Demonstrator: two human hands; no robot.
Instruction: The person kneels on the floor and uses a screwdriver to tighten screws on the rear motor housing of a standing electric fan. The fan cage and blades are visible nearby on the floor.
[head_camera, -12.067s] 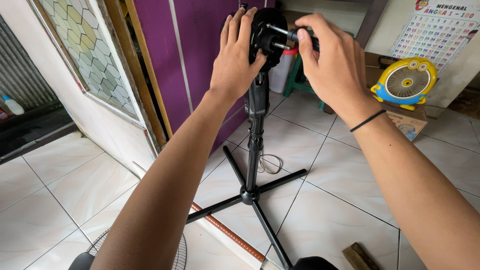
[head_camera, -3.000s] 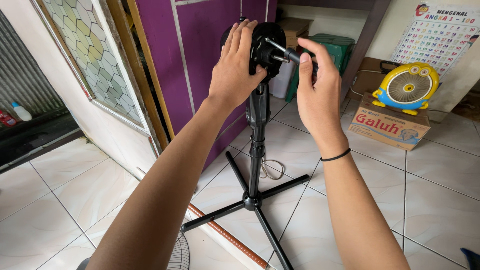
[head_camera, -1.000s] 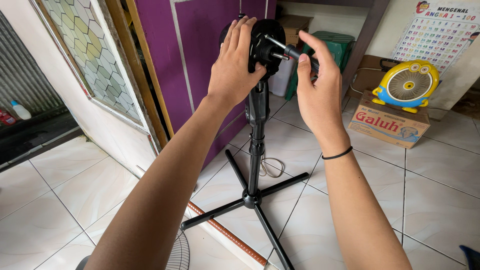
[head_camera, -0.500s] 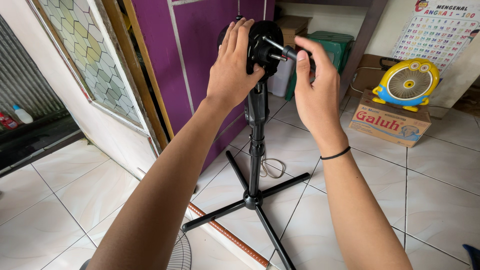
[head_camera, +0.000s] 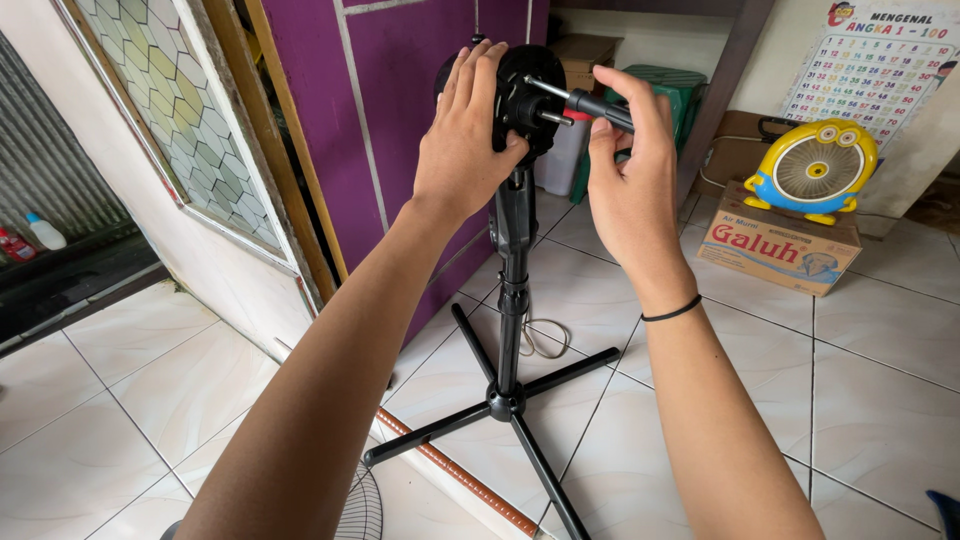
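the left hand covered much of the black fan motor housing; the white wire fan grille ran off the bottom edge; the screwdriver's black handle sat mostly inside the right hand.

Small fan on a carton, right of the fan stand, door behind.

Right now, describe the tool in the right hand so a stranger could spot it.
Start at the black stand fan before the purple door; its motor head is cupped by the left hand. The right hand holds a screwdriver to it: black handle, red collar, thin metal shaft.
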